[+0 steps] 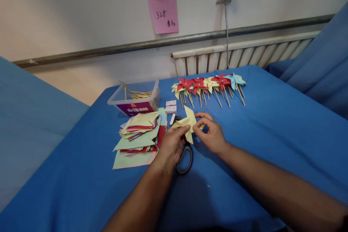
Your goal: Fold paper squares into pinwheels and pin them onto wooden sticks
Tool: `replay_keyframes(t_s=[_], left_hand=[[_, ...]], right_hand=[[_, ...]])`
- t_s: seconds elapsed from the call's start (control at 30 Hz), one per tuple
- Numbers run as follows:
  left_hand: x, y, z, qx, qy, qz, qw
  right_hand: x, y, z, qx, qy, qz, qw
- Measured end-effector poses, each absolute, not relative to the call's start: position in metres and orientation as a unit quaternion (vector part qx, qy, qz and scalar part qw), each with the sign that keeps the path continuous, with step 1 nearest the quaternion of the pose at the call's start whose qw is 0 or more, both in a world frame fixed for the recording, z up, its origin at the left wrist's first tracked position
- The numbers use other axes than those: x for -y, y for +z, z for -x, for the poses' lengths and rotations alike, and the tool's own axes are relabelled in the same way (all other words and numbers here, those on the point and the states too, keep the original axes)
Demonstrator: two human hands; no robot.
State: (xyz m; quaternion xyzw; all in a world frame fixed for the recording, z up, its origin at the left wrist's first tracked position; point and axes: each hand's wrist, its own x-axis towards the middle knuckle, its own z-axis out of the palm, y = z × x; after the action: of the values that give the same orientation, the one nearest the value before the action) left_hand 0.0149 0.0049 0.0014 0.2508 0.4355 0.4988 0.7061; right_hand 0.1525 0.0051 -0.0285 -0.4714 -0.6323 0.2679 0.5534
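Observation:
Between my two hands is a yellow paper pinwheel (191, 119) with its blades folded toward the middle. My left hand (174, 145) grips it from the left, thumb near the centre. On the other side, the fingers of my right hand (210, 132) pinch the paper by the centre and right blade. Whether a pin is in the fingers cannot be seen. Scissors (185, 166) with a black handle lie beneath my left hand, their blades hidden. A small dark tool with a white part (172, 119) sits just behind the pinwheel, partly covered.
Stacked coloured paper sheets (138, 136) lie at the left. Behind them stands a clear plastic box (156, 96) with wooden sticks (140, 95). Two small white boxes (171, 107) are beside it. Several finished pinwheels (199, 84) lie along the back, near the radiator (214, 58).

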Motion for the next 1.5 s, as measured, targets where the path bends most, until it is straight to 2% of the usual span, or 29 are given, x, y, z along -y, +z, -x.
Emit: replay_keyframes(t_s=[1.07,1.17,1.3,1.5], left_hand=[[-0.003,0.002,-0.014,-0.45,0.491,-0.28,0.692],[-0.004,0.004,-0.013,-0.457,0.494,-0.296,0.678],[-0.006,0.007,-0.01,-0.469,0.472,-0.323,0.673],[-0.004,0.009,-0.003,-0.51,0.39,-0.387,0.662]], right_hand=[[-0.003,-0.03,-0.15,0.608,0.321,0.459,0.562],[-0.004,-0.03,-0.149,0.573,0.369,0.444,0.582],[-0.009,-0.028,-0.15,0.44,0.505,0.416,0.615],[-0.012,-0.022,-0.159,0.429,0.624,0.373,0.535]])
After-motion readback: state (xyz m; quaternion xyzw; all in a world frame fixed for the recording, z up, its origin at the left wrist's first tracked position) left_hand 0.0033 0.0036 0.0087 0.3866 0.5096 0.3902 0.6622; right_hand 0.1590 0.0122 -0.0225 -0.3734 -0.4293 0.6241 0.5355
